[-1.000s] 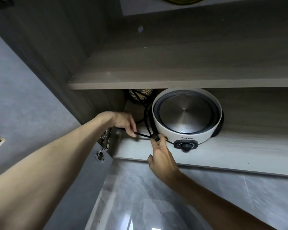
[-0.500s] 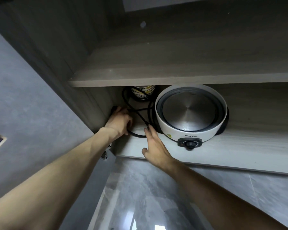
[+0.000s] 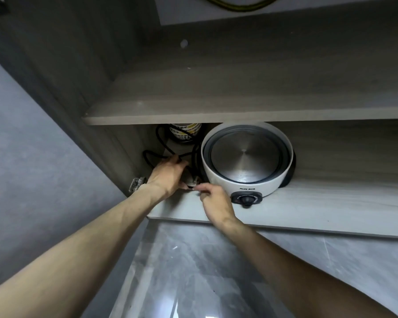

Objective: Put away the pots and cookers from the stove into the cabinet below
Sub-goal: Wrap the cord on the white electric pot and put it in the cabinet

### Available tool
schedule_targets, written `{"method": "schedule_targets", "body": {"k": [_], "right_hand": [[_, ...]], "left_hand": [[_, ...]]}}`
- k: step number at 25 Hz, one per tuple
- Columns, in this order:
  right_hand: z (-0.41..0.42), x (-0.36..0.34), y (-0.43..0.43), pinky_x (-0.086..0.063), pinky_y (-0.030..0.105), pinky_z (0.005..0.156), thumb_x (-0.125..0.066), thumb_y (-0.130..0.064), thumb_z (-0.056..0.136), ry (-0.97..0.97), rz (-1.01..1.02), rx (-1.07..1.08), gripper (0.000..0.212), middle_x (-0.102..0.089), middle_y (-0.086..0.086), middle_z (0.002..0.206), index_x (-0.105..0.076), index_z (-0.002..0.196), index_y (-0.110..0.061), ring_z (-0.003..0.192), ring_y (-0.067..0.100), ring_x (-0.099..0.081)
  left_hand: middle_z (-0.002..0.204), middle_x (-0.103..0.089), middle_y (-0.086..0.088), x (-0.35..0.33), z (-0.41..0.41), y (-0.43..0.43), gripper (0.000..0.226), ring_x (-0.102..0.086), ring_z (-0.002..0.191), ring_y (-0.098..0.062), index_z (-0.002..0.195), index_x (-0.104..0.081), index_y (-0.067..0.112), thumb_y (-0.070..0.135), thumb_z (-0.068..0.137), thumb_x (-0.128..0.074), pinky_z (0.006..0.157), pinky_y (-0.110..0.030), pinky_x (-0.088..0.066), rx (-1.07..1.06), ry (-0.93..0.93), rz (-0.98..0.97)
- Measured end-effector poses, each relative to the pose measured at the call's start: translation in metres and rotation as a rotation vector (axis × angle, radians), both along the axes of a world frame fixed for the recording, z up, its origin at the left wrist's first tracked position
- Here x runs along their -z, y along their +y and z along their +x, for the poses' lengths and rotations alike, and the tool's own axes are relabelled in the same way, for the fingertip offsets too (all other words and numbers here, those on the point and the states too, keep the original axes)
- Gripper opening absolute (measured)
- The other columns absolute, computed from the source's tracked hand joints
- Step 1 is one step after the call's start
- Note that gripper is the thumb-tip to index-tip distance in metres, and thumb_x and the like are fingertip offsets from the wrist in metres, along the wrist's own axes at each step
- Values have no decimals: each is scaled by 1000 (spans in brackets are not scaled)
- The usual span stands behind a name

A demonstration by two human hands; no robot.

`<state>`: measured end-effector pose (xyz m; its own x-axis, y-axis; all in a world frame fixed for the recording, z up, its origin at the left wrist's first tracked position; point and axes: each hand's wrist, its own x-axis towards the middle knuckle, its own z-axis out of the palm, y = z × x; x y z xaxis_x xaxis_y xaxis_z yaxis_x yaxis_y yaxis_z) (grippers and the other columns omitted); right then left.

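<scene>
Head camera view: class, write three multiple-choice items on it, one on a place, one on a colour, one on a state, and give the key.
1. Where does the cooker stand? A upper shelf; B lower shelf; C floor.
2. What colour is its cord? A black; B red; C blue.
3. What is the left hand doing? A hanging idle; B lifting the cooker; C gripping the cord.
Key: B, it sits beneath the upper board; A, black loops lie beside the white body; C, its fingers curl round the cord, and the right hand pinches it too.
</scene>
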<state>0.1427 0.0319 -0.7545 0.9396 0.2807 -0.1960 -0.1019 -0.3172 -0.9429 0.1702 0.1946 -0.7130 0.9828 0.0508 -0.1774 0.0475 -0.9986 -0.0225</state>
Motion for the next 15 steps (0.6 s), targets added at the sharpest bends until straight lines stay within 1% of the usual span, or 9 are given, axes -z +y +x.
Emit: {"method": "schedule_targets", "body": {"k": [1, 2, 4, 5, 8, 11, 12, 13, 15], "right_hand": [[-3, 2, -13, -48, 15, 73, -51, 0, 85, 29, 34, 88, 31, -72, 0, 96, -74, 94, -17, 82, 14, -66], [-6, 4, -27, -50, 21, 66, -54, -2, 84, 88, 95, 163, 23, -71, 1, 83, -71, 85, -18, 69, 15, -64], [-8, 7, -57, -54, 31, 60, -58, -8, 85, 203, 146, 242, 14, -68, 4, 71, -68, 79, -16, 56, 15, -62], [-8, 5, -70, -55, 32, 59, -59, -11, 85, 230, 122, 242, 11, -68, 4, 69, -67, 79, -14, 54, 14, -61], [-5, -8, -98, -49, 25, 51, -58, -14, 83, 246, 8, 160, 9, -67, 2, 65, -67, 80, -13, 49, 13, -60], [3, -32, -120, -47, 24, 50, -57, -12, 79, 249, -204, -54, 10, -65, 4, 63, -63, 71, -16, 50, 17, -58], [6, -44, -129, -48, 25, 53, -57, -10, 79, 256, -280, -128, 13, -65, 6, 64, -61, 68, -17, 51, 18, -58], [9, -55, -138, -49, 27, 56, -58, -9, 80, 258, -343, -182, 16, -65, 8, 67, -60, 67, -17, 53, 19, -58], [13, -80, -157, -50, 28, 62, -61, -11, 82, 222, -476, -269, 17, -65, 8, 72, -58, 68, -19, 58, 21, -59]], "left_hand": [[137, -47, -12, -1, 0, -4, 77, -52, 123, -35, 141, -47, 22, 41, 74, -79, 100, -36, -41, -4, -9, -10], [136, -48, -12, -2, -1, -7, 77, -53, 122, -35, 141, -47, 21, 42, 74, -79, 100, -36, -41, -12, -18, -32], [137, -48, -11, -4, -3, -18, 72, -53, 122, -35, 140, -48, 21, 42, 77, -76, 102, -36, -41, -44, -50, -119], [138, -48, -12, -5, -4, -25, 67, -53, 123, -35, 139, -48, 20, 40, 80, -73, 102, -36, -40, -60, -68, -165], [136, -57, -12, -14, -11, -49, 53, -56, 122, -33, 136, -51, 20, 35, 87, -66, 99, -36, -44, -128, -71, -253], [119, -68, -11, -29, -19, -68, 40, -61, 115, -30, 123, -62, 21, 37, 87, -65, 94, -35, -49, -213, 94, -345], [112, -70, -10, -37, -22, -74, 35, -64, 109, -28, 117, -66, 20, 38, 87, -65, 90, -32, -50, -201, 166, -364], [105, -71, -9, -46, -25, -81, 32, -66, 100, -26, 111, -68, 18, 39, 88, -65, 82, -29, -50, -174, 229, -384], [104, -73, -10, -65, -31, -100, 31, -66, 83, -20, 108, -68, 13, 38, 89, -66, 68, -25, -46, -115, 315, -437]]}}
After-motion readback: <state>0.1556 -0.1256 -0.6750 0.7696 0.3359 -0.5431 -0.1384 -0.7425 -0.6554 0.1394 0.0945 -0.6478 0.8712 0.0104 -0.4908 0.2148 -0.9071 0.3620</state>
